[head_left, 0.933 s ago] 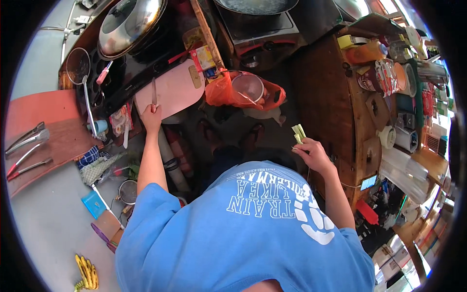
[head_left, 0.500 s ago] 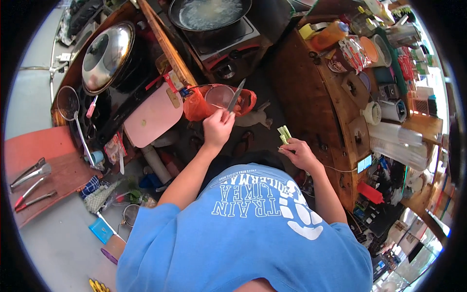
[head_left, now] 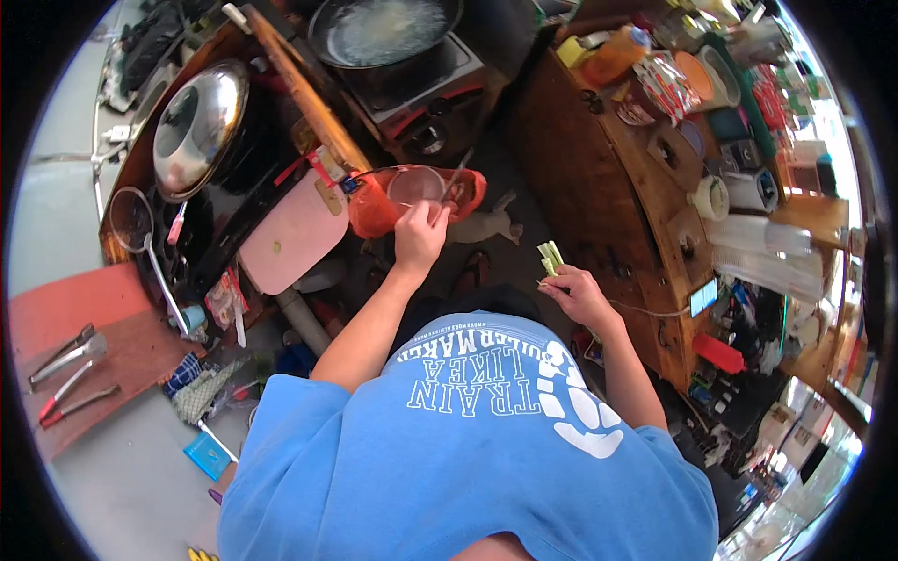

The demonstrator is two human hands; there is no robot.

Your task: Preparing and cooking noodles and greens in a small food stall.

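My left hand (head_left: 420,237) is closed round the handle of a knife (head_left: 459,166), its blade pointing away from me. The hand and blade are over the near edge of an open red plastic bag (head_left: 371,217), which has a round translucent container in its mouth. To the right, my right hand (head_left: 580,295) pinches a short bunch of pale green stalks (head_left: 550,256), cut ends up. Left of the bag lies a pink cutting board (head_left: 290,229) with a small green piece on it.
A pan of cloudy liquid (head_left: 383,33) sits on a stove ahead. At left are a lidded wok (head_left: 198,131), a strainer (head_left: 132,221) and tongs (head_left: 79,402). A wooden counter (head_left: 571,150) with bottles and containers stands right. A pale shape (head_left: 486,224) lies on the floor.
The knife has dropped lower and tipped forward over the red bag. A small green piece now shows on the pink board. My right hand with the stalks has barely moved.
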